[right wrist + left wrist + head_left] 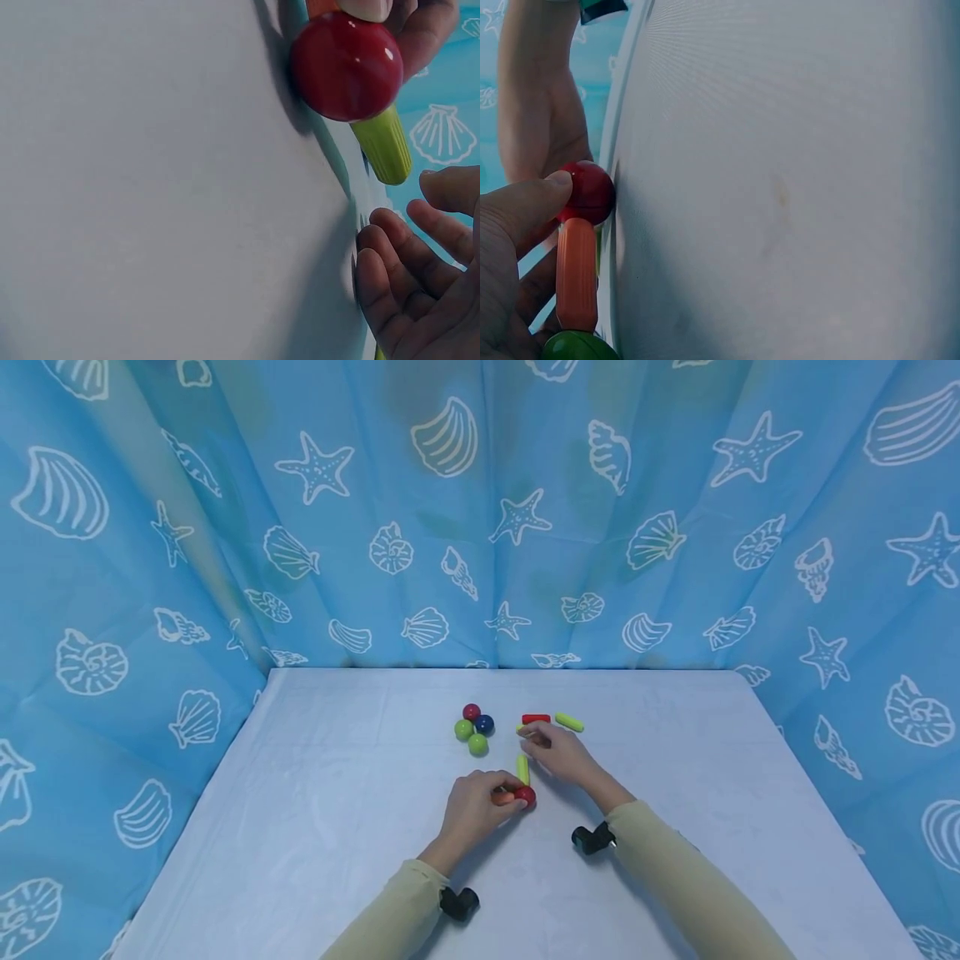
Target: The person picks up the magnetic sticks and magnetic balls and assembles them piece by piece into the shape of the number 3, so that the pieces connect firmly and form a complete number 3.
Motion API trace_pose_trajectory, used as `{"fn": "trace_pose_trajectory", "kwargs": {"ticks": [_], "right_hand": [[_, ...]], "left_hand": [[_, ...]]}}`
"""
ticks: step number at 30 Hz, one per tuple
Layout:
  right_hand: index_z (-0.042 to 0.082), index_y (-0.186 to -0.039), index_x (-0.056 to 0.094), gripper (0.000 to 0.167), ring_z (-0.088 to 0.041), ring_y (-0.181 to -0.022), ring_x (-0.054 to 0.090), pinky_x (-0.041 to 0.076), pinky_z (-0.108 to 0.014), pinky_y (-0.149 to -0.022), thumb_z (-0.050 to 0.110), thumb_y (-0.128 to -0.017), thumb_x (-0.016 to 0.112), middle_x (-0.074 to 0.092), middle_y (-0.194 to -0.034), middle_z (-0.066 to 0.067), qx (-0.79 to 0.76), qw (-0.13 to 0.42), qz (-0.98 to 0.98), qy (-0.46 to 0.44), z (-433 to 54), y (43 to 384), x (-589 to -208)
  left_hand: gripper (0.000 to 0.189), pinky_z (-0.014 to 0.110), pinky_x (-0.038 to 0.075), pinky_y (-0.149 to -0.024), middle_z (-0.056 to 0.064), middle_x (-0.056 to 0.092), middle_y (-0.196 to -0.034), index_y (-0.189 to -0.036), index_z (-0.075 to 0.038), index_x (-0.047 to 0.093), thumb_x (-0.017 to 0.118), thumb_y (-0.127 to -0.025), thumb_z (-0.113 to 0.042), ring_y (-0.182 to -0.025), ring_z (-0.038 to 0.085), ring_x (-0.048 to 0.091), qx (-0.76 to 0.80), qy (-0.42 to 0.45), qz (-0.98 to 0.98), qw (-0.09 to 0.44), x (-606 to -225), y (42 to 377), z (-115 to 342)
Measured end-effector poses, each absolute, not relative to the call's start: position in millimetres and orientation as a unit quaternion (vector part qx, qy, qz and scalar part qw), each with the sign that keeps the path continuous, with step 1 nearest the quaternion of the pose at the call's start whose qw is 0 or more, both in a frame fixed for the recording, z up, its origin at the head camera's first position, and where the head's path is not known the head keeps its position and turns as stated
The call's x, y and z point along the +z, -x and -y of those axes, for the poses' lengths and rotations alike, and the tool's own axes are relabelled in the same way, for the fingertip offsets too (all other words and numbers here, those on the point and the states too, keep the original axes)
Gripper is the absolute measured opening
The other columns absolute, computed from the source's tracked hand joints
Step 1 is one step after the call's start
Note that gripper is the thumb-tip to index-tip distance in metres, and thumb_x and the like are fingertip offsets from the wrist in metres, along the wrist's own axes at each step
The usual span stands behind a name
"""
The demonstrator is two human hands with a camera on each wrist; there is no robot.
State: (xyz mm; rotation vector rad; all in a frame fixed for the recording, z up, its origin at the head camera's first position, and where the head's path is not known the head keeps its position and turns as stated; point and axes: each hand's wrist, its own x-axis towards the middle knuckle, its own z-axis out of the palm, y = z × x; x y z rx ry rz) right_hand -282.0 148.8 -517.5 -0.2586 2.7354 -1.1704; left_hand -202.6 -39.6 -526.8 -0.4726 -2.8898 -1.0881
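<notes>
My left hand point(471, 808) pinches a glossy red ball point(526, 797) between thumb and fingers, low over the white table. From that ball an orange rod point(576, 274) runs to a green ball point(580, 346), which the hand hides in the head view. A ribbed yellow-green rod point(522, 769) also joins the red ball and points away from me. Farther back, my right hand point(558, 752) has its fingers loosely bent, with a gap between thumb and fingers. Another yellow-green rod point(519, 727) peeks out at its fingertips, mostly covered.
Beyond the right hand lie a red rod point(536, 719) and a yellow-green rod point(570, 722). To their left sits a cluster with a red ball point(471, 712), a dark blue ball point(484, 724) and two green balls point(477, 744). A blue shell-print curtain point(450, 527) encloses the table point(337, 827).
</notes>
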Motion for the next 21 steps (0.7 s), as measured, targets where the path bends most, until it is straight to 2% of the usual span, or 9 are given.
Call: {"fn": "trace_pose_trajectory", "kwargs": {"ticks": [11, 17, 21], "right_hand": [[0.017, -0.132, 0.064, 0.032, -0.02, -0.103, 0.064, 0.054, -0.037, -0.087, 0.026, -0.101, 0.064, 0.069, -0.113, -0.004, -0.385, 0.083, -0.914, 0.1, -141, 298, -510], [0.018, -0.133, 0.063, 0.034, -0.02, -0.095, 0.065, 0.056, -0.033, -0.076, 0.028, -0.1, 0.065, 0.069, -0.114, -0.005, -0.377, 0.096, -0.915, 0.106, -136, 304, -510], [0.021, -0.133, 0.062, 0.035, -0.02, -0.097, 0.066, 0.057, -0.031, -0.076, 0.031, -0.1, 0.065, 0.069, -0.118, -0.005, -0.37, 0.104, -0.917, 0.106, -131, 309, -508]], "left_hand": [[0.026, 0.026, 0.045, -0.074, -0.014, 0.07, -0.093, -0.11, -0.025, 0.076, 0.084, -0.086, -0.032, -0.083, 0.007, 0.054, -0.349, 0.154, 0.924, 0.013, -528, 205, 39], [0.026, 0.027, 0.046, -0.076, -0.013, 0.07, -0.095, -0.11, -0.025, 0.076, 0.083, -0.086, -0.031, -0.085, 0.007, 0.055, -0.351, 0.156, 0.923, 0.009, -530, 204, 40], [0.026, 0.027, 0.046, -0.077, -0.013, 0.071, -0.096, -0.111, -0.025, 0.076, 0.083, -0.086, -0.031, -0.086, 0.008, 0.056, -0.354, 0.159, 0.921, 0.011, -531, 204, 40]]}}
